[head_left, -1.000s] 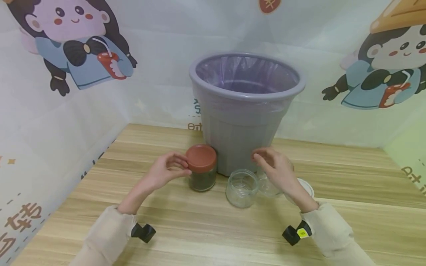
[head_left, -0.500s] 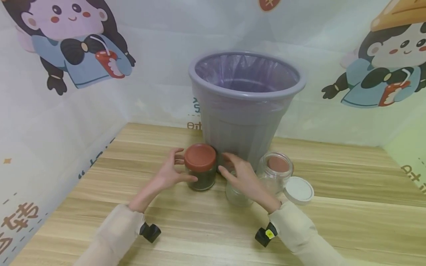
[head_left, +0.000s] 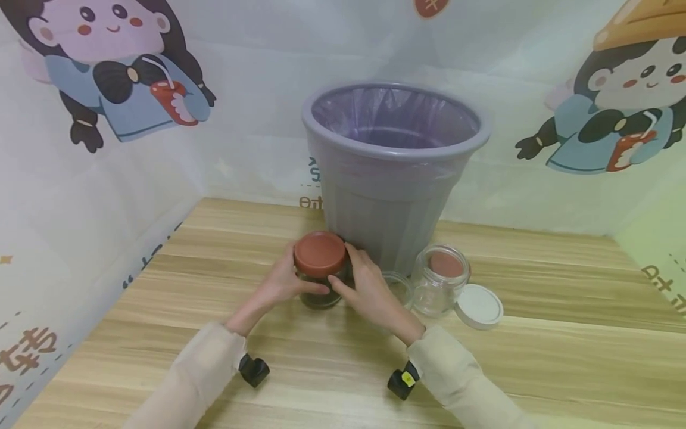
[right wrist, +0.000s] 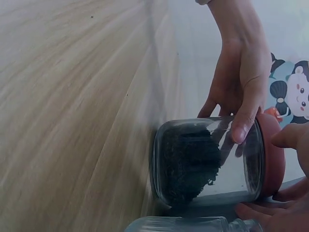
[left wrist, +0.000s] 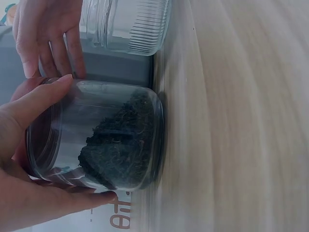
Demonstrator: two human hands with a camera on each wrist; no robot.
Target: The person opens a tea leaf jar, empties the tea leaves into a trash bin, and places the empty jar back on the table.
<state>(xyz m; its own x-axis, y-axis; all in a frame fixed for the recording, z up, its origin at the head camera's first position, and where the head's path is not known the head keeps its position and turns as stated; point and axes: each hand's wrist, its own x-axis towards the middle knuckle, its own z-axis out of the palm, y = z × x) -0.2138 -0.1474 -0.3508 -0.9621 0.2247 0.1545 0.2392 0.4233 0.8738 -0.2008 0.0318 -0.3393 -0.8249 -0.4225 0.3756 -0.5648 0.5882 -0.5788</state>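
Note:
A glass jar [left wrist: 116, 140] stands on the wooden table, partly filled with dark, crumbly, leaf-like bits. Its reddish-brown lid [head_left: 320, 253] is on top. My left hand [head_left: 278, 283] grips the jar from the left, thumb across the front and fingers round the far side. From the right, my right hand [head_left: 372, 292] holds the lid's edge between thumb and fingers; the right wrist view shows its thumb on the lid's near side. A second glass jar [head_left: 401, 287], without a lid, is partly hidden behind the right hand.
Behind the jars rises a tall grey-purple bin [head_left: 386, 202] with a plastic liner. Farther right stands another open glass jar [head_left: 431, 298], a reddish disc [head_left: 446, 264] showing through its mouth. Beside it lies a white lid [head_left: 479, 306]. Printed cloth hangs around the table.
My right hand has swept left from above the open jars to the lidded jar's lid. My left hand has moved in and its thumb now lies across the jar's front.

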